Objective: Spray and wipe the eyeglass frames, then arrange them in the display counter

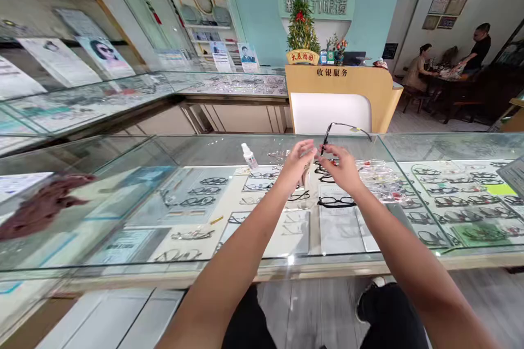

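Note:
Above the glass counter, my right hand [340,168] is closed, its fingertips pinching a dark pair of eyeglasses [327,135]. One thin temple arcs up and to the right, with a small yellowish tag on it. Close beside it, my left hand [298,162] has curled fingers near the frame. Something pale shows under that palm, but I cannot make out what it is. A white spray bottle [249,156] stands on the counter left of my hands. Below them lies a black pair of eyeglasses [336,202].
The glass counter [262,262] holds rows of frames. A dark red cloth [45,202] lies at the left. Beyond stand further display cases [241,84] and a wooden cashier desk [385,95] with a plant [302,32]. Two people are at a table far right.

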`<state>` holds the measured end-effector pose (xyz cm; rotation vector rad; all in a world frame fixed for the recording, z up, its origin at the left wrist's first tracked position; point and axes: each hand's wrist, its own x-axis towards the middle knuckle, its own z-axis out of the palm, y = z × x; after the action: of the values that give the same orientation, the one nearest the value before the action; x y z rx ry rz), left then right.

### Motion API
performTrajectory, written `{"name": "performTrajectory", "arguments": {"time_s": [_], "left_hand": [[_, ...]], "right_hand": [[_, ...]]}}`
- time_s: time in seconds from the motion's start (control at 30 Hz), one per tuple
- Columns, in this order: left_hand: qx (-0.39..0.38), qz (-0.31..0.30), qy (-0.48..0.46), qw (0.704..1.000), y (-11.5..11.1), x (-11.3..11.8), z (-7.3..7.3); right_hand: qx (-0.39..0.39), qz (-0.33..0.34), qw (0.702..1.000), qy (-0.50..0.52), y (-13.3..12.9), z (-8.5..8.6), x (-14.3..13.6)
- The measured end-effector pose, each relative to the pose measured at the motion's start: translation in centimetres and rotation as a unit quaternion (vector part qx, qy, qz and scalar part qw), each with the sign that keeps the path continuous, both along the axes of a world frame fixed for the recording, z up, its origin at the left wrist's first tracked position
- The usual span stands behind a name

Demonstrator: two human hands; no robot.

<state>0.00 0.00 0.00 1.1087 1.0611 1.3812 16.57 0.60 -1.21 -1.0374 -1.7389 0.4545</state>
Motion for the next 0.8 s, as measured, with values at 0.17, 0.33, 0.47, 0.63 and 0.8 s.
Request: {"name": "performTrajectory", "arguments": {"time_s": [0.17, 0.33, 0.47, 0.63, 0.8], "left_hand": [[-0.102, 0.107, -0.005, 0.989, 1.8, -2.0, -0.4], [-0.109, 0.161, 0.072, 0.978, 2.5, -3.3, -0.7], [-0.047, 0.189, 0.178, 0.965, 2.5, -3.6, -1.2], [0.017, 0.179, 0.346, 0.921, 2.0, -3.6, -1.8], [0.096, 0.375, 0.321, 0.864, 2.6, -4.9, -1.5]], "right_hand": [[-0.01, -0.032, 0.999, -0.005, -0.2, 0.4, 0.5], [-0.018, -0.029, 0.999, -0.009, -0.6, 0.9, 0.4], [-0.014, -0.025, 1.0, -0.011, -0.7, 1.0, 0.5], [0.0, -0.023, 1.0, -0.011, -0.6, 1.0, 0.6], [0.011, -0.03, 0.999, -0.011, -0.5, 1.0, 0.8]]}}
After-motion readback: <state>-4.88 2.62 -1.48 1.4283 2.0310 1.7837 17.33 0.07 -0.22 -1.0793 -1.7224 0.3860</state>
